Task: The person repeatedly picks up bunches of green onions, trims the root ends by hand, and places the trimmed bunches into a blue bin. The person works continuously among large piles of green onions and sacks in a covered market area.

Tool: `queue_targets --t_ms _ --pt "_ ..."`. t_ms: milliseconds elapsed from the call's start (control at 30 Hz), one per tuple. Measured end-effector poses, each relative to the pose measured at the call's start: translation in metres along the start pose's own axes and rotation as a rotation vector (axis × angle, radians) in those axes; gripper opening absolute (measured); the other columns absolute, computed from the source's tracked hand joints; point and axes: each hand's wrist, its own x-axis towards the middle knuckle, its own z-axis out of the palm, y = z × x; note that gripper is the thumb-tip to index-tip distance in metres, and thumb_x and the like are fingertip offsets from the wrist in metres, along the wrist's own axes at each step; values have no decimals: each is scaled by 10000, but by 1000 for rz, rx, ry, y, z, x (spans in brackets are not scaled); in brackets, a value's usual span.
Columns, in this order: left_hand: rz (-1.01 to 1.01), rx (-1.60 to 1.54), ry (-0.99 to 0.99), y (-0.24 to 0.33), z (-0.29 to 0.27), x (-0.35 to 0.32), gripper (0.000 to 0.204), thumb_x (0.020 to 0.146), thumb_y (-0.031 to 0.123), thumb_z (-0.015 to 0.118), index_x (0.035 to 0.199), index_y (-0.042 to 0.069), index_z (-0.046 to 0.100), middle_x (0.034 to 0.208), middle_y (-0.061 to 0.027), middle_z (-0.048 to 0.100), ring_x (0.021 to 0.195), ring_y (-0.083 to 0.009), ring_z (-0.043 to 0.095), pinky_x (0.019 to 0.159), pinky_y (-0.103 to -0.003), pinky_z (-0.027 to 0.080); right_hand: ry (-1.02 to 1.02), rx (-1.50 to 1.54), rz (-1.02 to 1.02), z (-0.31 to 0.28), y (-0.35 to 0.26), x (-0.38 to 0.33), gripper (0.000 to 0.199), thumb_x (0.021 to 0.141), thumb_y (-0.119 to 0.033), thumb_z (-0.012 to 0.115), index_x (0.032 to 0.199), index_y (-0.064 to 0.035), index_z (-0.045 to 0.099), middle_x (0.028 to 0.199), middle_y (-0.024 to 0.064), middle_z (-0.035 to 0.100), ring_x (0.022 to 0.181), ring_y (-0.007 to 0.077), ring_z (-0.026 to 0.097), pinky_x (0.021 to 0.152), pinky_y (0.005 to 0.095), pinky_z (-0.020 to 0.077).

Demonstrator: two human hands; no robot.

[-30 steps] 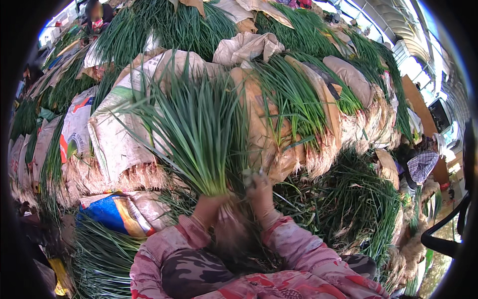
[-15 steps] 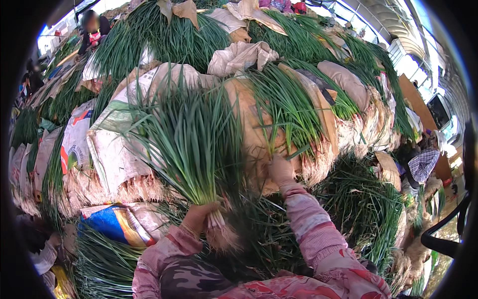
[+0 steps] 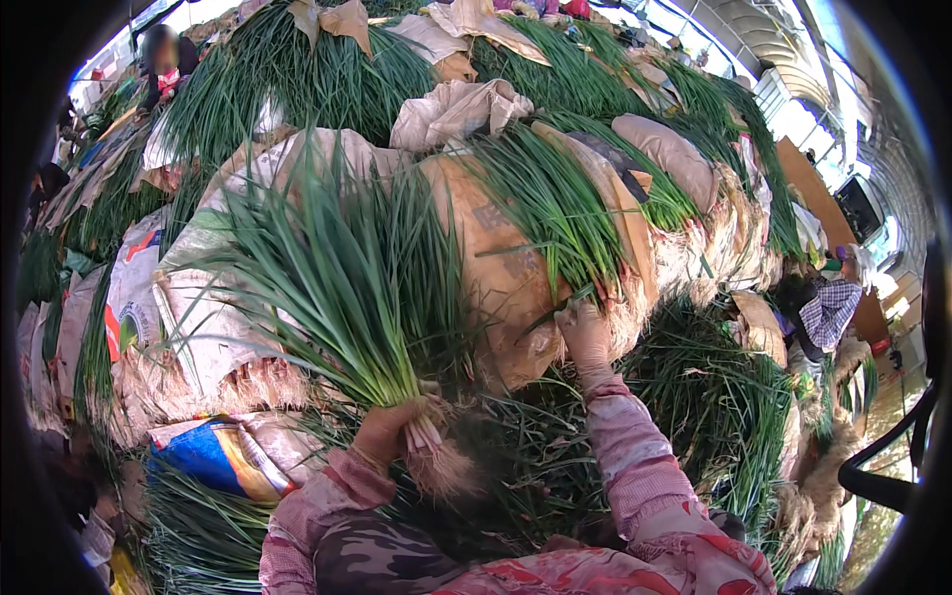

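Observation:
My left hand (image 3: 389, 428) is closed around the white stems of a big bunch of green onions (image 3: 372, 297). Their long green leaves fan up and away, and the pale roots (image 3: 441, 468) hang to the right of my fist. My right hand (image 3: 583, 335) reaches forward to a smaller pile of green onions (image 3: 560, 218) on a brown printed sack (image 3: 496, 258). Its fingers are curled at the stem ends of that pile, gripping there; exactly how many stems they hold is hidden.
Loose green leaves (image 3: 704, 407) lie heaped below and right of my hands. Behind rise stacked onion bundles (image 3: 297, 79) covered with pale sacks (image 3: 461, 111). A blue and yellow sack (image 3: 213, 456) lies at left. People work at far left and right; a black bar (image 3: 883, 476) stands at right.
My right hand has moved slightly right and nearer, from over the brown sack to the pile's stem ends. The bunch in my left hand has tilted a little left. The whole view has shifted slightly.

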Motion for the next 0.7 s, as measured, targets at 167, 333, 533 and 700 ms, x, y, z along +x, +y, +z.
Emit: queue_targets --t_ms 167,333,533,700 --pt "-26 4 85 -1 -5 1 392 910 128 638 1246 -54 553 1003 -152 696 882 -249 699 795 -365 585 -197 160 -157 18 -49 -28 159 905 -225 655 959 -75 656 860 152 678 766 350 669 658 396 534" --pt "-42 1 114 -9 -2 -3 399 903 124 641 1255 -42 555 1022 -143 701 873 -240 703 788 -364 583 -629 196 -545 -31 -165 -100 149 892 -215 666 943 -76 662 823 154 653 776 348 668 657 407 529" --pt "-67 64 144 -7 6 -14 320 866 111 689 1153 -7 611 945 -110 687 827 -226 686 744 -346 576 -948 499 -266 -27 -167 -114 329 930 -297 666 1179 -81 666 1021 112 719 904 232 702 817 330 541" --pt "40 46 265 -14 6 -13 291 856 82 690 1122 -15 624 923 -115 694 760 -235 685 702 -351 567 -586 474 -211 9 -207 -106 341 974 -354 597 1025 -25 671 902 57 696 841 198 656 755 354 509"
